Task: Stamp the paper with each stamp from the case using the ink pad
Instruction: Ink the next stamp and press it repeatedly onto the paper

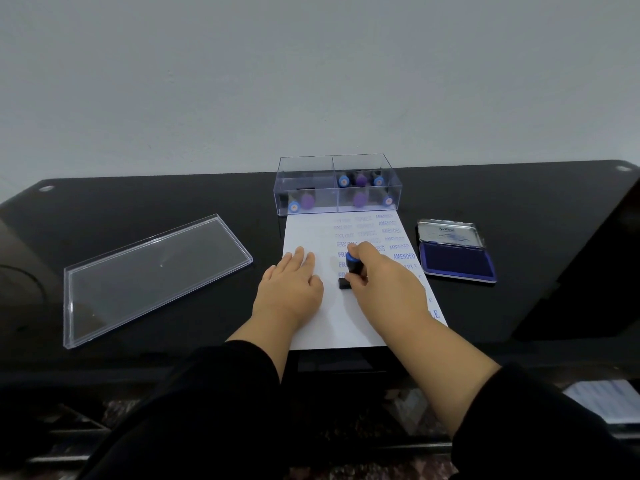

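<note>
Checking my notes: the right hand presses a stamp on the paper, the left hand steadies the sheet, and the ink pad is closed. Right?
Not quite: the head view shows the ink pad open, lid raised. The right hand does hold the stamp on the paper, left hand flat.

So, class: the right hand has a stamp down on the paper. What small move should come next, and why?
Probably lift the stamp straight up. The right hand grips it with its black base on the paper, below a column of blue prints, while the left hand lies flat on the sheet, steadying it. A straight lift should avoid smearing.
</note>
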`<state>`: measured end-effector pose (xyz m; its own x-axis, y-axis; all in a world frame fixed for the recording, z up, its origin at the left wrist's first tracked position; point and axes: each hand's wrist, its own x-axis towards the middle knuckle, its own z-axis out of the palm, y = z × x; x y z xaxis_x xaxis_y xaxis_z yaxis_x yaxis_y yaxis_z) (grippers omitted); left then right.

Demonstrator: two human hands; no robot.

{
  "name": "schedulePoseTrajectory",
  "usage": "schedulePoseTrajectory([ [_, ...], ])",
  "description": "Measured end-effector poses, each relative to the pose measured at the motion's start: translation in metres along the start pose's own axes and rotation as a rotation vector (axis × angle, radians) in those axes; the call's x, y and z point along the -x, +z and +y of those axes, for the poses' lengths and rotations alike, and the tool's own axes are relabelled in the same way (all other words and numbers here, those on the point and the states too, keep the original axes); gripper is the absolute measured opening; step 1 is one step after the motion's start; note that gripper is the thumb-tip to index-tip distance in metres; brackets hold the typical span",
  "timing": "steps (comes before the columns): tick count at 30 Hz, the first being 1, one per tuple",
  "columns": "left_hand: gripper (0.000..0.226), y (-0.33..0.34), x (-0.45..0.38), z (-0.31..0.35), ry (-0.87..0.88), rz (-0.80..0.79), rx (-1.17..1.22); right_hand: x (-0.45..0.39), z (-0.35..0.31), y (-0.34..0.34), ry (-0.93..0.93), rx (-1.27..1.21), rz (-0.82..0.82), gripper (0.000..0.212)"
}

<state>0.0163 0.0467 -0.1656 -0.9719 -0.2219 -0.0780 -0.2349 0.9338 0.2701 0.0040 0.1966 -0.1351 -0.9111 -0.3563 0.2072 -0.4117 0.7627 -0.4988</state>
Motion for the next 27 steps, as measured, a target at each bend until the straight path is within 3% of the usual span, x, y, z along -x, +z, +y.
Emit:
schedulePoseTrajectory([
  [17, 0.053, 0.003, -0.002, -0.003, 0.016, 0.002, -0.006, -0.005, 0.02, -0.025, 0.132, -0.225, 0.233, 0.032],
  [27, 0.053, 0.001, -0.001, -0.002, 0.019, -0.002, -0.011, -0.006, 0.028, -0.036, 0.173, -0.293, 0.291, 0.032],
])
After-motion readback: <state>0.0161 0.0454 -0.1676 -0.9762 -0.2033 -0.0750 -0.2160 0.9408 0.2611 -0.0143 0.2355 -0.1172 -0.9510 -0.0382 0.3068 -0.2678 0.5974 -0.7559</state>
